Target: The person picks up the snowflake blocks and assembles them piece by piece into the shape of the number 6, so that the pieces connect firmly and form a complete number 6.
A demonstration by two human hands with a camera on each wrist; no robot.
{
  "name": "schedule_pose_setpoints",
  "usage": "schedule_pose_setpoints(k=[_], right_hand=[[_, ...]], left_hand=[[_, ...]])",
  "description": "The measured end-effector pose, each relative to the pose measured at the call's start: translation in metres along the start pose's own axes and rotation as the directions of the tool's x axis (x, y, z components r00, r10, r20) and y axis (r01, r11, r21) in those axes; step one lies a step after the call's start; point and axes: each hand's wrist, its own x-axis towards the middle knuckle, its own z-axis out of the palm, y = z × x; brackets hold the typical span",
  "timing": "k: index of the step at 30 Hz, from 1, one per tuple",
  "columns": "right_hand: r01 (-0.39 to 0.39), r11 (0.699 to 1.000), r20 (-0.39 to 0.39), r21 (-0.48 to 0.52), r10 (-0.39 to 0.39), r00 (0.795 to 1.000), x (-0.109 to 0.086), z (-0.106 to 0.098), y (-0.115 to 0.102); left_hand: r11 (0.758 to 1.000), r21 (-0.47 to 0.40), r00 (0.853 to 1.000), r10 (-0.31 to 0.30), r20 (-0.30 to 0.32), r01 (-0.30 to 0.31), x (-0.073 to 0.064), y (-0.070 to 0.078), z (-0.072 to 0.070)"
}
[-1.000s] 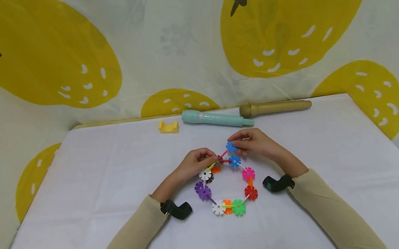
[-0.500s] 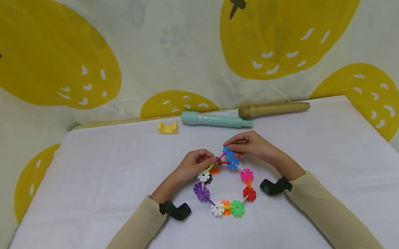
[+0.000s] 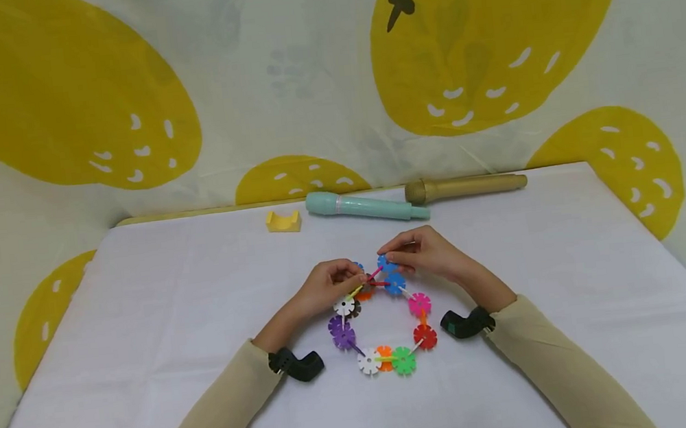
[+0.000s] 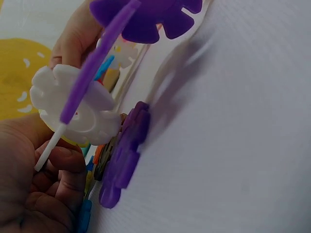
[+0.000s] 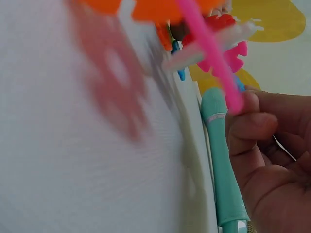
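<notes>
A ring of notched plastic snowflake discs (image 3: pixel 420 304) in several colours lies between the hands. At its far left side my left hand (image 3: pixel 328 286) pinches the chain near a brown disc (image 3: pixel 367 282), its fingers partly covering the joint. Across from it, my right hand (image 3: pixel 424 254) grips a blue disc (image 3: pixel 386 263) between thumb and fingers, just beyond a second blue disc (image 3: pixel 395 283). A pink disc (image 3: pixel 376 274), seen edge-on, links the gripped blue disc to the brown one. In the left wrist view, a white disc (image 4: pixel 73 104) stands before the left fingers.
Along the back edge of the white-covered table (image 3: pixel 192 325) lie a mint-green microphone-shaped tube (image 3: pixel 367 206) and a gold microphone-shaped tube (image 3: pixel 470 186). A small yellow notched block (image 3: pixel 284 222) sits left of them. Patterned cloth (image 3: pixel 304 73) rises behind the table.
My right hand has brought the blue disc a little nearer to my left hand and slightly lower. Another blue edge now shows beyond the left fingers. The whole view has shifted slightly.
</notes>
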Motion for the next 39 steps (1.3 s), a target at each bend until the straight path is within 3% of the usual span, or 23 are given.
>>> schedule_pose_setpoints(k=[5,11,25,33,39], right_hand=[[-0.037,0.999,-0.014,-0.001,0.037,0.999,0.002,0.001,0.004],[-0.098,0.991,-0.044,0.096,0.103,0.994,0.003,0.003,0.008],[-0.050,0.996,-0.056,0.079,0.054,0.997,0.002,0.005,0.007],[-0.057,0.991,-0.089,0.121,0.068,0.994,0.003,0.011,0.006],[-0.084,0.992,-0.102,0.094,0.094,0.990,0.001,0.011,0.000]], left_hand=[[1.000,0.006,1.000,-0.003,-0.001,0.003,-0.001,0.002,-0.001],[1.000,-0.004,1.000,0.014,0.001,-0.014,0.000,0.003,-0.001],[1.000,0.019,1.000,0.020,-0.003,-0.020,-0.001,0.002,-0.002],[0.999,0.009,0.999,0.037,-0.035,-0.036,-0.001,0.000,-0.003],[1.000,-0.001,0.999,0.022,-0.035,-0.022,0.002,-0.001,-0.002]])
